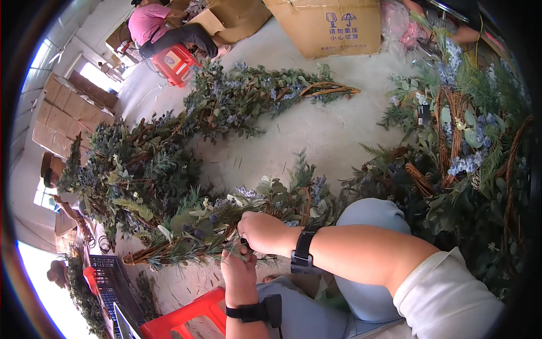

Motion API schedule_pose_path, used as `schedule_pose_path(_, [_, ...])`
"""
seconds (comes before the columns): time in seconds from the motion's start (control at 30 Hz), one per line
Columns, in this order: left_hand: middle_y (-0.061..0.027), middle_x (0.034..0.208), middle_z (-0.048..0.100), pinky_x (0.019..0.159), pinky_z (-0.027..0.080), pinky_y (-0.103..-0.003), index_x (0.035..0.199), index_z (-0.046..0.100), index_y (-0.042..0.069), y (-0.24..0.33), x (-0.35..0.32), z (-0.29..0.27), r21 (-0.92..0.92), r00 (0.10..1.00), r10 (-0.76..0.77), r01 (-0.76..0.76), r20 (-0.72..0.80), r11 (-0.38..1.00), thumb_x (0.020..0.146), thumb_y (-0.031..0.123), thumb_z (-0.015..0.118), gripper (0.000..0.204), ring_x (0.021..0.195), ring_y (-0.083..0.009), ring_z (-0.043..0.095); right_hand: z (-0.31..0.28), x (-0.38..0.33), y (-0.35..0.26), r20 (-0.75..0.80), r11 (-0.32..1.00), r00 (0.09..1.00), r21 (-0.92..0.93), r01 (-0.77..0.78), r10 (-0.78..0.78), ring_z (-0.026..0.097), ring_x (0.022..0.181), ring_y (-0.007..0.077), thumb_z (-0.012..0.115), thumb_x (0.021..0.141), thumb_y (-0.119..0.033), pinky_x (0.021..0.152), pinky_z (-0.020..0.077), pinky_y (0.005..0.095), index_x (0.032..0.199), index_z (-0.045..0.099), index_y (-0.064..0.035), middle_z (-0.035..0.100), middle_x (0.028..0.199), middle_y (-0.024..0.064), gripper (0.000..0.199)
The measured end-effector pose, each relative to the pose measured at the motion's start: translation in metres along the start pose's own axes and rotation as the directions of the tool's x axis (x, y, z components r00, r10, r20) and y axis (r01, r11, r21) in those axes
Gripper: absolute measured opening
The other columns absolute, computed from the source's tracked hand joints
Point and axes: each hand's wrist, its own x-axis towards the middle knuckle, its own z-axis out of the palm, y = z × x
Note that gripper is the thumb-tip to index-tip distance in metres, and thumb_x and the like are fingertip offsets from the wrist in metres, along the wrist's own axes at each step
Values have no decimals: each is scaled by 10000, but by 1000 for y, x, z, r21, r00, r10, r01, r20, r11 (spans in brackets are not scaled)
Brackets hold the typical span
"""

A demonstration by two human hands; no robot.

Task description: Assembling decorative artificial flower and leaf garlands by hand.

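Across my lap lies a greenery garland [189, 229] on a brown twig base, with eucalyptus-like leaves, pine sprigs, small cones and blue blossoms. My right hand [264, 232] is closed in a fist at its middle, the thumb side against the stems. Just below and touching distance away, my left hand [239, 268] pinches at the garland's near edge. Both hands sit close together among thin stems. The exact stem or tie between the fingertips is too small to make out. Each wrist wears a black strap.
More finished-looking garlands [141, 164] lie heaped on the floor ahead and left. Another pile [468, 135] with twig loops stands at right. A cardboard box [333, 42] is at the back; a person [149, 25] sits on a red stool [174, 63]. Near left are a red stool [189, 316] and black crate [113, 282].
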Motion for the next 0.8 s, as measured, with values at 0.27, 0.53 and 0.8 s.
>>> schedule_pose_path(0.27, [0,635,471,580,352,-311,877,501,152,-3,11,-9,47,999,-31,29,36,998,882,222,426,103,583,-139,427,-5,-2,-8,30,999,1000,-40,-2,3,523,759,327,513,703,-49,649,420,401,718,554,-8,510,790,152,61])
schedule_pose_path(0.53, [21,624,461,560,373,-295,873,510,134,-5,8,-8,59,1000,-1,1,0,998,868,167,491,38,564,-112,424,1,-3,0,42,998,999,-56,22,-19,533,800,321,522,724,-95,669,438,397,716,563,-7,519,790,151,97])
schedule_pose_path(0.8, [25,592,441,496,366,-280,869,525,111,-6,10,-6,-15,999,-32,32,-10,999,852,118,546,28,504,-98,395,1,-5,0,12,996,999,-83,43,-42,532,781,308,533,696,-75,661,441,391,715,572,-8,538,785,144,80])
